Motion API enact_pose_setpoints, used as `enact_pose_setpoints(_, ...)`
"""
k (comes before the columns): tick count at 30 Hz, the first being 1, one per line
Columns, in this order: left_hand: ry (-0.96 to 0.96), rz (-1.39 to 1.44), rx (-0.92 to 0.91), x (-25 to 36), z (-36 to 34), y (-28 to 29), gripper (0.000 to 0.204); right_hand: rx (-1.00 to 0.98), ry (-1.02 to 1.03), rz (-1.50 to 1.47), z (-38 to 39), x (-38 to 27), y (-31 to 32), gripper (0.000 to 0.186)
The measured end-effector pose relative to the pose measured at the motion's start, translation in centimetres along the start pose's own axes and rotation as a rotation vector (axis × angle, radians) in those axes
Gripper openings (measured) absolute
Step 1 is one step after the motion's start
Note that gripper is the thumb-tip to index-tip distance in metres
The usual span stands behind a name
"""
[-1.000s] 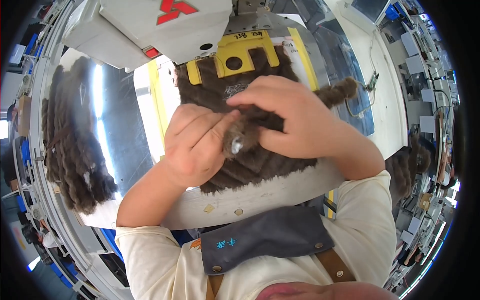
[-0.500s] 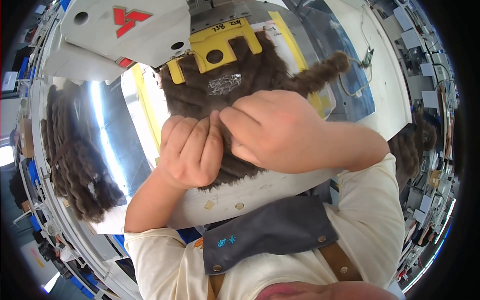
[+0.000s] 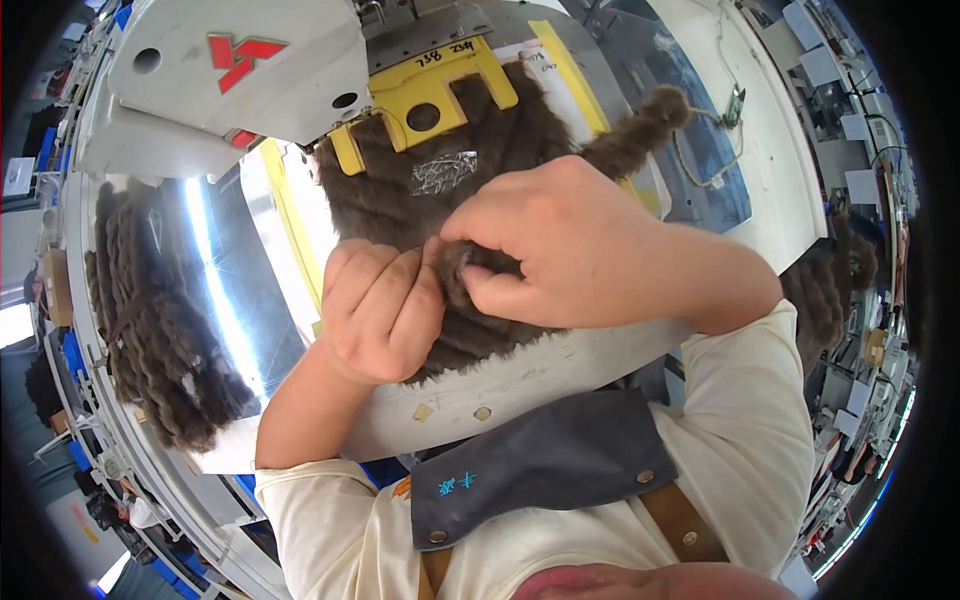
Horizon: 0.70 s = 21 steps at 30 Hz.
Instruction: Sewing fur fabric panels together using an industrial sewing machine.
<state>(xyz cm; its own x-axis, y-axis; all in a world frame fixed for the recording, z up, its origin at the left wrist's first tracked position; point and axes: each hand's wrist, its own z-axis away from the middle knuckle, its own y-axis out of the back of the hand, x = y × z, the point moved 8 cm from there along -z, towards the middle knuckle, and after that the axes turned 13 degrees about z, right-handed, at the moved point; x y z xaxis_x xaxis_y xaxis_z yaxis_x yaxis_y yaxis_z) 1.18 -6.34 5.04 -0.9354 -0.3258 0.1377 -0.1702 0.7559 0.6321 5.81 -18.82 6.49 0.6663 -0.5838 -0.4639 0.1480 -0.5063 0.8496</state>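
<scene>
Brown plush fur fabric (image 3: 400, 200) lies on the work surface under my hands, its top part beneath a yellow notched plate (image 3: 436, 78). My left hand (image 3: 382, 310) is closed, its fingertips pinching the fur at the middle. Close beside it, my right hand (image 3: 560, 245) has thumb and forefinger around a small tuft or folded bit of the same fur, just touching the left fingertips. What exactly lies between the fingers is partly hidden. A silvery clear patch (image 3: 445, 174) lies on the fur above my hands.
A white sewing-machine-like head (image 3: 230, 80) with a red emblem stands at upper left. Piled brown fur strips (image 3: 150, 310) lie to the left beside a shiny sheet. A furry brown tube (image 3: 640, 130) sticks out to the right near a looped cord (image 3: 690, 165). More fur hangs at far right.
My right hand has turned and its thumb and forefinger have spread apart, showing the fur between them. My left hand stays in nearly the same place.
</scene>
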Motion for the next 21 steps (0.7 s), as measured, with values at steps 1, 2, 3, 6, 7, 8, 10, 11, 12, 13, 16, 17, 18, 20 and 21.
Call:
enact_pose_setpoints(1, -0.002, 0.002, -0.002, 0.0, 0.0, 0.0, 0.028, 0.005, -0.008, 0.003, 0.0, 0.1, -0.1, 0.017)
enact_pose_setpoints(2, 0.012, 0.019, 0.015, -0.1, -0.1, 0.1, 0.028, 0.007, -0.011, 0.002, 0.0, 0.2, -0.1, 0.017)
enact_pose_setpoints(3, 0.025, 0.036, 0.033, -0.2, -0.1, 0.3, 0.028, 0.039, 0.010, -0.024, -0.1, 0.2, 0.2, 0.016)
enact_pose_setpoints(6, 0.175, 0.171, -0.005, -1.1, -0.2, 0.9, 0.026, 0.018, -0.022, -0.140, -0.3, 0.3, 1.1, 0.018)
enact_pose_setpoints(7, 0.173, 0.169, -0.007, -1.1, -0.2, 1.0, 0.026, -0.039, -0.069, -0.232, -0.3, 0.6, 1.0, 0.023)
enact_pose_setpoints(8, 0.316, 0.232, 0.057, -2.2, 0.0, 1.5, 0.025, -0.036, -0.068, -0.232, -0.5, 1.0, 0.7, 0.023)
enact_pose_setpoints(10, 0.848, 0.499, 0.238, -5.1, 4.1, 1.6, 0.030, 0.185, 0.121, -0.245, -0.9, 1.1, 1.4, 0.034)
enact_pose_setpoints(11, 0.847, 0.491, 0.235, -5.3, 4.8, 1.4, 0.030, 0.190, 0.126, -0.249, -1.0, 1.7, 1.3, 0.034)
enact_pose_setpoints(12, 0.871, 0.700, 0.313, -5.8, 5.1, 0.8, 0.033, 0.074, 0.125, -0.156, -0.9, 2.2, 0.4, 0.036)
enact_pose_setpoints(13, 0.889, 0.910, 0.389, -6.2, 5.5, 0.3, 0.037, -0.043, 0.124, -0.063, -0.7, 2.4, -0.5, 0.039)
enact_pose_setpoints(16, 0.805, 0.964, 0.336, -6.1, 4.9, 0.2, 0.045, -0.133, 0.124, -0.055, -0.9, 1.9, -0.4, 0.032)
enact_pose_setpoints(17, 0.731, 0.973, 0.321, -5.8, 4.3, 0.4, 0.051, -0.168, 0.139, 0.014, -0.9, 1.8, -0.5, 0.030)
enact_pose_setpoints(18, 0.732, 0.970, 0.320, -5.7, 3.6, 0.3, 0.051, -0.167, 0.140, 0.012, -0.7, 1.8, -0.8, 0.030)
enact_pose_setpoints(20, 0.658, 1.026, 0.443, -5.5, 2.1, 0.9, 0.046, -0.027, 0.145, 0.173, -0.4, 2.0, -0.5, 0.014)
enact_pose_setpoints(21, 0.660, 1.021, 0.441, -6.1, 2.3, 1.1, 0.046, -0.025, 0.148, 0.169, -0.3, 1.8, -0.5, 0.014)
